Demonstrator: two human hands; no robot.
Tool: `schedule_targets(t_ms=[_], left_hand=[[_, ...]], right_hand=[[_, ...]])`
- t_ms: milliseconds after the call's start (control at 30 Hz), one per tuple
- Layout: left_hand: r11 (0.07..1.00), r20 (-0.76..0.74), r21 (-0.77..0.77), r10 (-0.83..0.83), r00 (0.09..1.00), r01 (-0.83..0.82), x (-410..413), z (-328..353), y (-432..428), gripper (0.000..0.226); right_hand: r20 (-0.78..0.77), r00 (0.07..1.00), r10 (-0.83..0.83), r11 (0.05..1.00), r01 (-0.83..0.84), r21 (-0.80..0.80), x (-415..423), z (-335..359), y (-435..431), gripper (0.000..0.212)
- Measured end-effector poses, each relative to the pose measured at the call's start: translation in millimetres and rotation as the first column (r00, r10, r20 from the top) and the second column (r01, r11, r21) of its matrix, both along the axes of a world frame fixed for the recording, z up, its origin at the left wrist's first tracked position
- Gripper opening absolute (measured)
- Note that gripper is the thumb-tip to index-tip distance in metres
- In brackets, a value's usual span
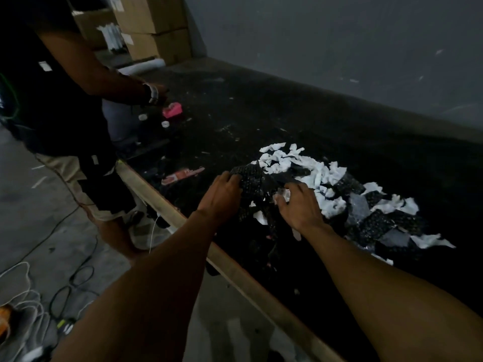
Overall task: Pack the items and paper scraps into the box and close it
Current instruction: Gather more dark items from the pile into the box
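A heap of white paper scraps [308,171] mixed with dark bubble-wrap pieces [376,220] lies on the dark table [261,113]. My left hand [222,194] rests on the heap's left edge, fingers curled over a dark dotted sheet [251,176]. My right hand [300,205] lies palm down on the heap, fingers spread, with white scraps under the fingertips. Whether either hand grips anything is hard to tell in the dim light. No box for packing shows near my hands.
Another person [60,100] stands at the table's left, hands near a pink object [172,111] and small white caps [165,124]. A red-and-white packet [183,175] lies near the table's wooden edge [167,207]. Cardboard boxes [154,27] are stacked behind. Cables [31,296] cover the floor.
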State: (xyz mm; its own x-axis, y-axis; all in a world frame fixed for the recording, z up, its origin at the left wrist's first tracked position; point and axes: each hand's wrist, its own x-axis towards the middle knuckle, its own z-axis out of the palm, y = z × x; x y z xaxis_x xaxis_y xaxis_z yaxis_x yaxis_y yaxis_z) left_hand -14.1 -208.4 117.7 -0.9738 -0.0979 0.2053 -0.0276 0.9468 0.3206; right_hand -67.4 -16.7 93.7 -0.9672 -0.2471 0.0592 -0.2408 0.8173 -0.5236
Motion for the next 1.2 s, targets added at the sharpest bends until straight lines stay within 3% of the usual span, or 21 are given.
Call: schedule_targets(t_ms=[300, 467, 600, 733, 933, 1067, 1200], left_hand=[[0.943, 0.088, -0.058, -0.323, 0.942, 0.328, -103, -32, -39, 0.039], [0.904, 0.093, -0.067, -0.415, 0.905, 0.422, -138, -53, -70, 0.048], [0.861, 0.216, -0.083, -0.475, 0.853, 0.501, -143, -70, -93, 0.066], [0.857, 0.311, 0.000, -0.490, 0.814, 0.516, -144, -91, -107, 0.078], [0.768, 0.335, 0.041, -0.613, 0.716, 0.639, -149, -119, -119, 0.083], [0.717, 0.314, 0.032, -0.668, 0.675, 0.696, -147, -138, -131, 0.069], [0.746, 0.167, 0.145, -0.666, 0.727, 0.650, -136, -148, -133, 0.044]], right_hand=[[0.029, 0.963, -0.270, 0.963, 0.269, 0.010, -36, -34, -27, 0.038], [-0.048, 0.853, -0.520, 0.850, 0.522, 0.065, -20, -50, -63, 0.047], [-0.008, 0.755, -0.656, 0.752, 0.655, 0.075, 12, -63, -99, 0.061], [0.005, 0.738, -0.675, 0.732, 0.668, 0.135, 30, -76, -130, 0.075], [0.011, 0.775, -0.632, 0.758, 0.615, 0.217, 14, -84, -147, 0.075], [0.101, 0.773, -0.627, 0.768, 0.592, 0.243, 1, -93, -151, 0.060], [0.091, 0.785, -0.612, 0.780, 0.580, 0.235, 5, -105, -155, 0.046]])
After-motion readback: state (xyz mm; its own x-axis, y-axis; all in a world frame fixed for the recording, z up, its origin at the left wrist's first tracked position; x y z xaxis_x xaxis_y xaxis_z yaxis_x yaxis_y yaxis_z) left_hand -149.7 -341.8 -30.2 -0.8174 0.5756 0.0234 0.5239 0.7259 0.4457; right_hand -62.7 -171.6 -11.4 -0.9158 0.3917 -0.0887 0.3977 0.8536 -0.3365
